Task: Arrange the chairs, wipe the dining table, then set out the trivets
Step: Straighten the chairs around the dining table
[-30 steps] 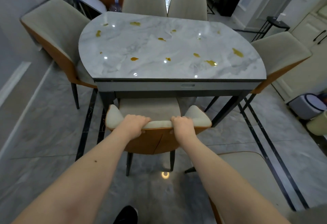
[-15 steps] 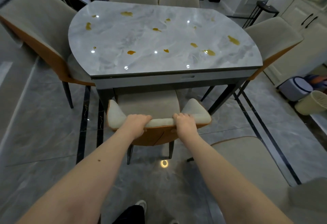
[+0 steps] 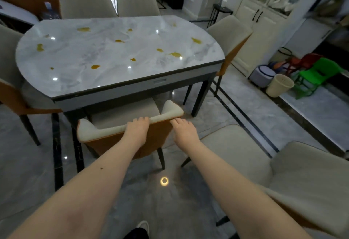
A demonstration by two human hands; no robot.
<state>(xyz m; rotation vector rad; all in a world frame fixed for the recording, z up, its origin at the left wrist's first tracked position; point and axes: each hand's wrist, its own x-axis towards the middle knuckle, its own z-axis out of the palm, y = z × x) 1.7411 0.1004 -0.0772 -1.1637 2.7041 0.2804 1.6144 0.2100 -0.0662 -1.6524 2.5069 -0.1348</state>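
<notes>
Tucking the near chair [image 3: 120, 125] under the dining table [image 3: 117, 57] looks like the step in hand, and the move turns on how its backrest lies against the table's near edge. Far left, another chair [image 3: 17, 91] sits at the rounded left end of the table. Moving right, the near chair's seat is already partly beneath the table's near edge, and its cream top rail runs left to right, roughly along that edge though tilted, the right end standing closer to the table than the left.

The left hand [image 3: 137, 131] rests on the middle of that rail, fingers curled over the top onto the cream padding. The right hand [image 3: 184, 132] sits just beside the rail's right end, fingers fairly straight, the tips at or just off the orange back; whether they touch it I cannot tell. So the left hand is the one on the chair, which lies straight ahead of both hands.

Yellow spills [image 3: 175, 54] dot the tabletop, so the wiping is not yet done, and no trivets are in view. Further right, a loose chair [image 3: 236, 155] stands well clear of the table near its right corner, close under the right forearm. By my judgement that chair wants placing next, and the right hand is the nearer to it.
</notes>
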